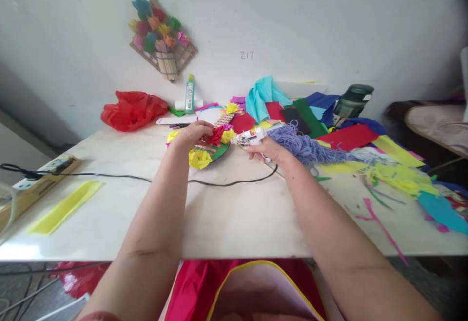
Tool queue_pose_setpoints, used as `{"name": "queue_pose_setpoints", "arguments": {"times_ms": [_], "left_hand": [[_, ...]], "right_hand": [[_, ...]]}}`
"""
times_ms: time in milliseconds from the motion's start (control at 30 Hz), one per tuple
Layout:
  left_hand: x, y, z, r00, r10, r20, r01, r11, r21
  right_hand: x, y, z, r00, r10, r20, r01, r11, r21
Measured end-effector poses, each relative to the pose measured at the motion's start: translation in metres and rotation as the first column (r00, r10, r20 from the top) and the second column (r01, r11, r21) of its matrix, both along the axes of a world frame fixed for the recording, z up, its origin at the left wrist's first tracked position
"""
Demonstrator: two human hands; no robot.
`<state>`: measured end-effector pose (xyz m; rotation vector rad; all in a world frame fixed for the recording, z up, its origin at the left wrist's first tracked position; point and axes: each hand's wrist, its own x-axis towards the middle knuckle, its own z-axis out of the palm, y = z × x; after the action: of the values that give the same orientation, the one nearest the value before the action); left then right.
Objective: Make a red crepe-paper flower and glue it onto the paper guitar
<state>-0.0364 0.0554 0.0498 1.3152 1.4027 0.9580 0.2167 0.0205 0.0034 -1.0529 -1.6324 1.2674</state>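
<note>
Hands, both extended to the far middle of the white table (219,218). Left hand (193,133): palm down, fingers curled onto a red paper flower (216,135) on a craft piece (214,151), pinching or pressing it; the fingertips are hidden, so the exact hold cannot be told. Right hand (268,149): closed around a white glue gun (248,138).

Glue gun: long axis roughly left to right, nozzle pointing left toward the red flower and just short of it. Grip hidden inside the hand. Black cable (234,182) runs from under the right hand across the table to the left.

Left: power strip (44,174) at the table edge, partly cut off; yellow paper strip (64,208) near it, lying diagonally. Red plastic bag (131,110) far left against the wall.

Middle: craft piece with yellow flowers (199,159) and a green base, largely covered by the left hand. Green glue bottle (189,92) upright by the wall. Wall decoration of paper flowers (161,38) above it.

Right: lilac yarn bundle (303,146) just beside the right hand. Heap of coloured paper sheets (329,121) beyond, overlapping; single sheets hard to separate. Dark green flask (353,99) behind the heap, lower part hidden. Paper scraps (398,174) scattered toward the right edge, blurred there.

Near: red apron (219,287) below the table edge, cut off by the frame.
</note>
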Motion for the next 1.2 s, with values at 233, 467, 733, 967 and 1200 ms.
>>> {"name": "queue_pose_setpoints", "arguments": {"times_ms": [233,467,733,967,1200], "left_hand": [[0.003,-0.005,0.003,1.000,-0.007,0.026,0.007,1.000,-0.020],[0.007,-0.012,0.007,0.999,-0.038,0.016,0.039,0.996,-0.081],[0.007,-0.011,0.007,1.000,-0.020,-0.015,0.019,0.997,-0.070],[0.006,-0.009,0.006,0.999,-0.013,-0.033,0.010,0.998,-0.067],[0.006,-0.010,0.007,0.998,-0.013,-0.068,0.010,0.999,-0.050]], "right_hand": [[0.000,-0.001,0.003,0.995,-0.011,0.095,0.013,1.000,-0.019],[0.002,0.001,0.002,0.983,-0.001,0.182,0.003,1.000,-0.008],[0.002,0.005,-0.002,0.975,-0.002,0.221,0.001,1.000,0.006],[0.002,0.005,-0.003,0.970,-0.006,0.244,0.008,1.000,-0.004],[0.000,0.005,-0.001,0.954,-0.023,0.300,0.021,1.000,0.010]]}}
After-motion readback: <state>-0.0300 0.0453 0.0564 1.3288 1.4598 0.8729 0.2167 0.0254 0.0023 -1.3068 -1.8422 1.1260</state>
